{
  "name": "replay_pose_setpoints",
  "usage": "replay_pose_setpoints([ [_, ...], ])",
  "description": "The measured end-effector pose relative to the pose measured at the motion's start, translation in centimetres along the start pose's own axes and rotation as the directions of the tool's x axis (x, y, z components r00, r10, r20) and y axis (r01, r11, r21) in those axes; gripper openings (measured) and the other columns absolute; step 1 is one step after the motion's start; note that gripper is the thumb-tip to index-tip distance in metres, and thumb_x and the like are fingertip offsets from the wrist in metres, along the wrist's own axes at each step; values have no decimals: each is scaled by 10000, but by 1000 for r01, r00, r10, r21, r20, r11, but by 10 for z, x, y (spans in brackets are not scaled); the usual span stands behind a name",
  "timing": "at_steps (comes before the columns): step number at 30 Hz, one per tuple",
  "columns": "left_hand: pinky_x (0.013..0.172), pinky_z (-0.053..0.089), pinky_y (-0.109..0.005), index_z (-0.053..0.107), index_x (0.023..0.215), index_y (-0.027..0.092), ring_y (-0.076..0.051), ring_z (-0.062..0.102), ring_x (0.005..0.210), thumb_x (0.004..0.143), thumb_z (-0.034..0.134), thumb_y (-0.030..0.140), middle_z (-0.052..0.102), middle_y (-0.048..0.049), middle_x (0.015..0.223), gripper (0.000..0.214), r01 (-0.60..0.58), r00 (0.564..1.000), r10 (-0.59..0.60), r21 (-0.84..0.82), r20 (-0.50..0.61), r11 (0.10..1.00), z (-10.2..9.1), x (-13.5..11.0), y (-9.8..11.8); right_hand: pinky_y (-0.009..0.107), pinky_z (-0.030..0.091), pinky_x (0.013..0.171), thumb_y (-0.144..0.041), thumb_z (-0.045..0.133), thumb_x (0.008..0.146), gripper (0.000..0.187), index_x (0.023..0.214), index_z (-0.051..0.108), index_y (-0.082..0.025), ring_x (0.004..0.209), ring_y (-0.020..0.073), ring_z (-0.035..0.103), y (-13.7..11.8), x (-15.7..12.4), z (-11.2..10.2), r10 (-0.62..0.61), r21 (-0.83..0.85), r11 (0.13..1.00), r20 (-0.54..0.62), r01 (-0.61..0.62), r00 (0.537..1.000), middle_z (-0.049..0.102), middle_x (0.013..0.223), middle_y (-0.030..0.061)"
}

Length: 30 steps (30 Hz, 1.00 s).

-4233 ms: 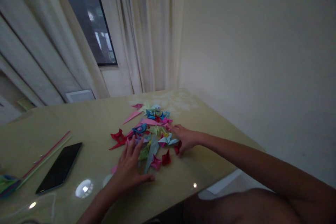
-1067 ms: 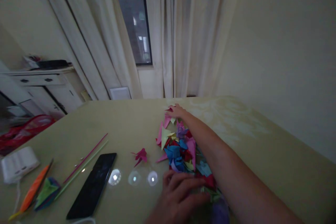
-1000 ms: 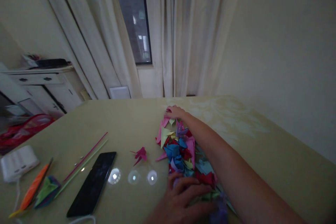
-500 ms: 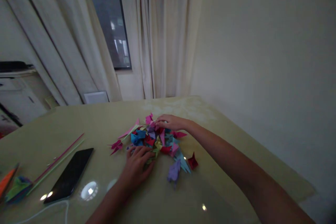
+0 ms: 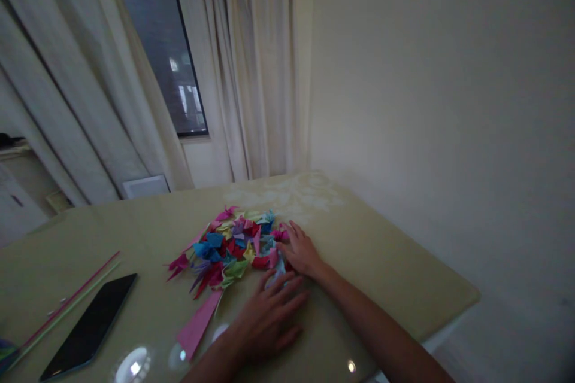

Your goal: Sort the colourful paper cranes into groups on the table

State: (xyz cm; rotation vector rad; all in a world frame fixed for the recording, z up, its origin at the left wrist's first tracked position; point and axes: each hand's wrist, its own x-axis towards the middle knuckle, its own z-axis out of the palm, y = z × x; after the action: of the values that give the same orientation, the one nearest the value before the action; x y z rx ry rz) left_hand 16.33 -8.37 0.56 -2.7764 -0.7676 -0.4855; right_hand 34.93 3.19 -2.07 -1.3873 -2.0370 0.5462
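the pile (image 5: 229, 242) of folded coloured paper pieces lies in the middle of the surface (image 5: 386, 263). the left hand (image 5: 268, 318) lies flat, palm down, its fingers (image 5: 282, 282) spread apart and holding nothing, the tips touching the pile's near edge. the right hand (image 5: 302, 251) rests flat at the pile's right edge, fingers apart too, touching the pieces there. a pink strip (image 5: 197, 326) lies just left of the left hand. a phone (image 5: 90, 326) and two straws (image 5: 67, 305) lie well to the left.
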Motion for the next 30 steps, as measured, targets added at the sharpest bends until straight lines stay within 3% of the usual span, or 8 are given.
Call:
replay_pose_setpoints([
  [6, 1146, 322, -442, 648, 1358, 329, -246, 636, 1189, 985, 607, 296, 747, -8, 1274, 377, 206, 973, -191, 118, -128, 971, 7, -36, -36, 455, 315, 1270, -556, 581, 1020, 686, 1617, 402, -269, 1512, 286, 396, -34, 34, 35, -342, 151, 929, 1, 338, 940, 431, 1636, 118],
  [9, 1139, 334, -474, 651, 1370, 320, -292, 612, 1243, 949, 657, 361, 716, -48, 1346, 423, 336, 934, -315, 114, -167, 935, 1, -47, -41, 454, 346, 1238, -497, 574, 1029, 571, 1530, 516, -228, 1403, 282, 488, -35, 67, 37, -230, 87, 963, -238, 256, 944, 548, 1488, 143],
  [11, 1163, 329, -488, 551, 1501, 325, -308, 564, 1337, 943, 659, 370, 649, -55, 1471, 570, 313, 946, -299, 115, -125, 943, -1, -45, -41, 480, 342, 1227, -478, 583, 1023, 552, 1508, 544, -217, 1415, 303, 472, -30, 94, 38, -137, 23, 988, -297, 150, 945, 508, 1532, 161],
  [13, 1194, 315, -482, 462, 1574, 338, -288, 516, 1415, 971, 619, 353, 587, -29, 1558, 623, 242, 969, -234, 114, -78, 964, 1, -38, -41, 514, 332, 1221, -503, 562, 1031, 556, 1506, 557, -215, 1456, 328, 442, -23, 118, 41, -81, -22, 997, -203, 78, 976, 455, 1603, 168],
  [16, 1209, 312, -477, 514, 1529, 346, -265, 500, 1449, 1011, 557, 349, 581, -13, 1569, 520, 241, 970, -235, 102, -66, 965, 10, -30, -46, 513, 365, 1189, -520, 481, 1065, 498, 1421, 645, -212, 1388, 319, 537, -18, 137, 47, -88, -24, 996, 17, 88, 996, 604, 1493, 153],
  [22, 1166, 332, -522, 690, 1282, 294, -299, 653, 1228, 974, 543, 200, 754, -69, 1235, 353, 434, 898, -420, 121, -130, 893, 6, -43, -61, 409, 441, 1131, -491, 409, 1087, 445, 1347, 708, -289, 1276, 259, 637, -32, 105, 55, -227, 102, 972, 162, 213, 960, 727, 1371, 50],
  [26, 1115, 359, -565, 743, 1013, 253, -331, 685, 1077, 940, 519, 127, 751, -97, 1010, 267, 609, 793, -591, 209, -146, 765, -12, -52, -69, 418, 465, 1119, -605, 301, 1095, 565, 1313, 724, -299, 1252, 251, 659, -42, 68, 56, -219, 391, 911, 184, 133, 958, 748, 1321, 32],
  [30, 1098, 362, -587, 728, 908, 231, -348, 678, 1052, 981, 496, 226, 743, -122, 990, 243, 703, 711, -674, 232, -202, 672, -21, -55, -74, 438, 433, 1170, -671, 335, 1068, 617, 1351, 696, -258, 1303, 250, 641, -44, 41, 51, -210, 591, 804, 173, 69, 962, 728, 1350, 64],
])
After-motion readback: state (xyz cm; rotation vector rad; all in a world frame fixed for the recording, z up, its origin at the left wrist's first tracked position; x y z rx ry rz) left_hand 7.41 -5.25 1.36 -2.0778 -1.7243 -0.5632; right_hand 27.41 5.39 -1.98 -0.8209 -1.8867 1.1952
